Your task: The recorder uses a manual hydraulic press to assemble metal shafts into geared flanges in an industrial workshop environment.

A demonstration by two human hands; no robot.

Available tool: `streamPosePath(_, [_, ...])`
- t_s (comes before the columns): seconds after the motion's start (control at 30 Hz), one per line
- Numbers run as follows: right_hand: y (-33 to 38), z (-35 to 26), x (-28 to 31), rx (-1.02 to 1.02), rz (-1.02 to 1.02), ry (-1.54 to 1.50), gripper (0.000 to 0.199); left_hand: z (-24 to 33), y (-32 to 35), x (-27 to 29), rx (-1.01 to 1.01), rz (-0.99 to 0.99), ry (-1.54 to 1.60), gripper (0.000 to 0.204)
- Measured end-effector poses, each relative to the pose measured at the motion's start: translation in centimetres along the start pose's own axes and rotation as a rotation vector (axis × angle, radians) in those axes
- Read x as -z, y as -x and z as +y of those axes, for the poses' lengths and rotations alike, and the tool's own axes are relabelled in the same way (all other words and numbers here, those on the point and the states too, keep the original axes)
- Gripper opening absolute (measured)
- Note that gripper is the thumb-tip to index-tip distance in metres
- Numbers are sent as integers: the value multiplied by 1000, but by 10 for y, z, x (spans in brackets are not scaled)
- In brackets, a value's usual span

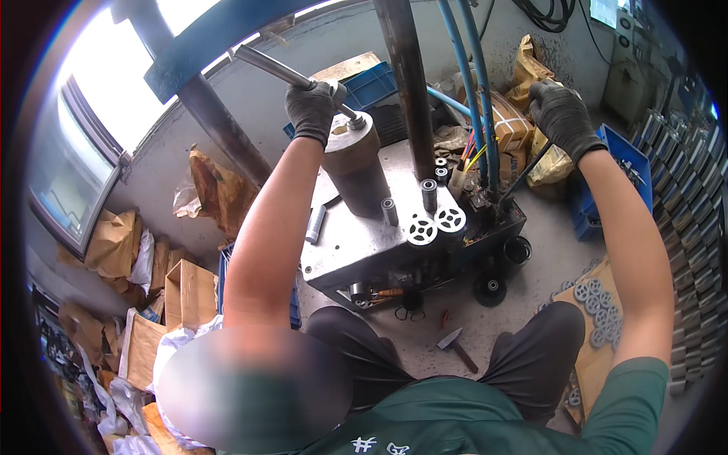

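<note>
1. Atop the rusty brown cylinder (355, 163) on the steel machine table (356, 243), left hand (311, 110) fingers wrap tight around a shiny metal lever (277, 68).
2. Right hand (563, 115), gloved, closes on a thin dark lever (523, 174).

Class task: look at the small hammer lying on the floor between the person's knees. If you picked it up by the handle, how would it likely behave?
The hammer would probably feel stiff and head-heavy, since its metal head looks denser than the slim handle. Lying flat on the concrete floor, it seems unlikely to roll. It looks sturdy, not fragile.
</note>
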State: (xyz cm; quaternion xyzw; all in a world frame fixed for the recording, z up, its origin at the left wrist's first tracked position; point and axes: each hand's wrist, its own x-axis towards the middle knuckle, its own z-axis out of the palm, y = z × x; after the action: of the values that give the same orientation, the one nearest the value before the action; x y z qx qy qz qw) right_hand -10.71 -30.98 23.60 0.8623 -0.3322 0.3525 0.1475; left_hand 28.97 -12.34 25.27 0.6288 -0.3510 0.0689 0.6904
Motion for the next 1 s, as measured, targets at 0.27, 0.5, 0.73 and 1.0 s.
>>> streamPosePath(0.27, [-7, -21, 19, -97, -206, 48, 40, 15, -2, -6, 2, 8, -85, 15])
streamPosePath(0.5, [-2, -6, 11, -72, -193, 55, 33, 19, -12, -18, -117, -243, -298, 20])
streamPosePath(0.73, [8, -19, 23, -104, -263, 44, 28, 1, -55, -34, -127, -264, -501, 30])
streamPosePath(1.0, [86, -11, 52, 155, -99, -45, 11, -1, -60, -31, -15, -270, -581, 37])
